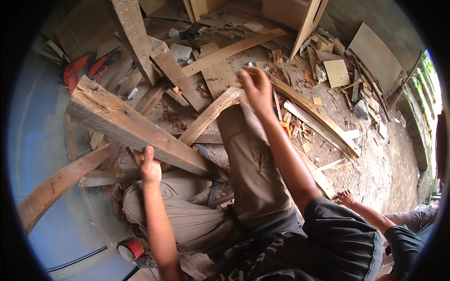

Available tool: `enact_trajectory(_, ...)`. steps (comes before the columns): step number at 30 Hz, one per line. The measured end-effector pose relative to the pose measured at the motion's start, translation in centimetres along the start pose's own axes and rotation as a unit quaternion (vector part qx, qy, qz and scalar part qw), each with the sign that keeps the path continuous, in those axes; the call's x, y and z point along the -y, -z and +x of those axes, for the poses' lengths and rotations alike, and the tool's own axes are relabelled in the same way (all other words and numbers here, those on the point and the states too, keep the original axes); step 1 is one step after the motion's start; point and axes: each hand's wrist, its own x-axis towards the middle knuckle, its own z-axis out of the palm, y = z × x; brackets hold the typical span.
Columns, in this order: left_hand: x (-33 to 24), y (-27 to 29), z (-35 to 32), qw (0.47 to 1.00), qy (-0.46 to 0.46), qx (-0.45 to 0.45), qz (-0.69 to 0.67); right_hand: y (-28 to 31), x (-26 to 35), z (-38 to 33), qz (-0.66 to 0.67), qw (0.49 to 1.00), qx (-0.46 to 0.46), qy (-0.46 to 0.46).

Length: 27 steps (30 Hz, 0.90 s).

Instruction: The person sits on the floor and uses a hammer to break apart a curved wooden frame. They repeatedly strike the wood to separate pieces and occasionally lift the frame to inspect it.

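A thick, weathered wooden beam [140,133] slants across my lap, its rough, splintered end up at the left and its other end down between my legs. My left hand [149,165] grips its lower edge, thumb up against the near side and fingers partly hidden beneath. My right hand [257,91] is raised over my right knee, fingers loosely bent and apart, with nothing visible in it. Close beside that hand is the upper end of a lighter wooden bar [211,114], which slopes down behind the beam. Whether they touch, I cannot tell.
Upright old timbers [133,40] stand ahead at the left, near a curved wooden piece [61,187]. Long planks [311,112] and wood scraps litter the dirt floor. A red-and-black bag [77,70] lies far left, a can [133,248] near left. Another person's hand [347,199] is at lower right.
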Motion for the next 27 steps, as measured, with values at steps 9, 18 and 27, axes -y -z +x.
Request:
enact_trajectory(9, 0.6, 1.6, 1.3, 0.987, 0.052, 0.015, -0.149, 22.3, -28.0, -11.3, -0.588, 0.781, 0.189, -0.092)
enact_trajectory(18, 0.0, 4.0, 1.4, 0.993, 0.002, -0.048, -0.105, 20.7, -28.3, -13.3, -0.682, 0.683, 0.218, -0.144)
enact_trajectory(27, -4.7, 2.7, -0.3, 0.985, -0.028, -0.129, -0.11, 6.2, -9.1, -1.0, -0.227, 0.965, 0.129, -0.006)
